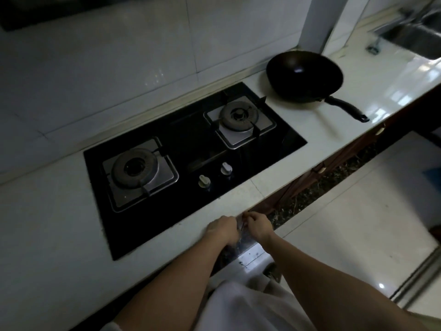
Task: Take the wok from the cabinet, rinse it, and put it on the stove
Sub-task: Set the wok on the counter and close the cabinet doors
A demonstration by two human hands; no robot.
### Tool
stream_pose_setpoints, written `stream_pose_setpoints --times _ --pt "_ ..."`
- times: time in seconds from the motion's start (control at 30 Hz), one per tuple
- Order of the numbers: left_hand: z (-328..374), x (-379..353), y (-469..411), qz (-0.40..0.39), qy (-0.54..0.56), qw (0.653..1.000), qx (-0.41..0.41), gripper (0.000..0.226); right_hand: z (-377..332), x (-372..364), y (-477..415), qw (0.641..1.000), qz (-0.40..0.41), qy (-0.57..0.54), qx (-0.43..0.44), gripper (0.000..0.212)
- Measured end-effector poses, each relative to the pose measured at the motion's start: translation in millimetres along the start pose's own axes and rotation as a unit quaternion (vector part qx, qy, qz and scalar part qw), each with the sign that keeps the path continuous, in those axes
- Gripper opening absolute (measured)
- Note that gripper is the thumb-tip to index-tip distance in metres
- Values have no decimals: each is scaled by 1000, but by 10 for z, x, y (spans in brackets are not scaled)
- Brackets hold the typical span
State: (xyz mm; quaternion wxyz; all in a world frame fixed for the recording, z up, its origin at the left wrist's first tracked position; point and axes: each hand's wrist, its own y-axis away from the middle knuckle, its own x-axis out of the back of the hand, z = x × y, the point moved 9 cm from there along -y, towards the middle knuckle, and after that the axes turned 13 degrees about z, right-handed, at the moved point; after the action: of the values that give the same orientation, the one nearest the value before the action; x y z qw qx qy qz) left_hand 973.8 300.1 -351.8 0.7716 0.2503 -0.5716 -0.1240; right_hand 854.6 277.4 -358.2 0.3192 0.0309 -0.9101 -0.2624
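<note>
Wok (pixel 304 75) is sitting on the desk (pixel 59 223) just to the right of the stove (pixel 191 142), not on a burner. Its long handle (pixel 346 108) is pointing toward the desk's front edge and ending near it. Neither grip is touching it. The left grip (pixel 223 229) and the right grip (pixel 259 224) are hovering close together at the desk's front edge, below the knobs (pixel 204 181) and well apart from the wok. Both are showing curled fingers, and something thin and shiny is glinting between them. That spot is dim and blurred, so I cannot tell whether either grip is grasping anything or is merely clenched.

Several risks are looking likely from here. Both grips are busy low at the edge, so a reach across for the handle is risking a brush against the knobs, which could turn the gas on. The handle is lying close to the edge, and a passing arm or hip could catch it and spin the wok toward the floor (pixel 358 223). A one-handed lift by that handle is also inviting the heavy bowl to tip. If the wok is wet, which I cannot tell, it could slide on the glossy desk. Setting it off-centre on the right burner (pixel 239 115) could leave it rocking on the prongs.
</note>
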Motion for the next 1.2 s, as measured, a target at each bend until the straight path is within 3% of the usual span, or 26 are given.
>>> stream_pose_setpoints --times 0.27,0.43,0.63,0.8,1.2 --pt "983 1095 -221 151 40 982 -111 32 -367 1656 -45 976 197 2 96 21" --pt "1863 1603 -244 207 -36 960 -186 34 -540 2601 -259 946 288 57 135 35" --pt "2843 2162 -396 272 -87 935 -207 31 -819 3472 -586 912 317 121 229 20" --pt "3597 2298 -566 303 -56 932 -193 32 -700 4108 -948 914 303 120 242 27" --pt "3914 2285 -1090 291 -67 946 -124 32 -733 4506 -1765 929 246 115 250 29"
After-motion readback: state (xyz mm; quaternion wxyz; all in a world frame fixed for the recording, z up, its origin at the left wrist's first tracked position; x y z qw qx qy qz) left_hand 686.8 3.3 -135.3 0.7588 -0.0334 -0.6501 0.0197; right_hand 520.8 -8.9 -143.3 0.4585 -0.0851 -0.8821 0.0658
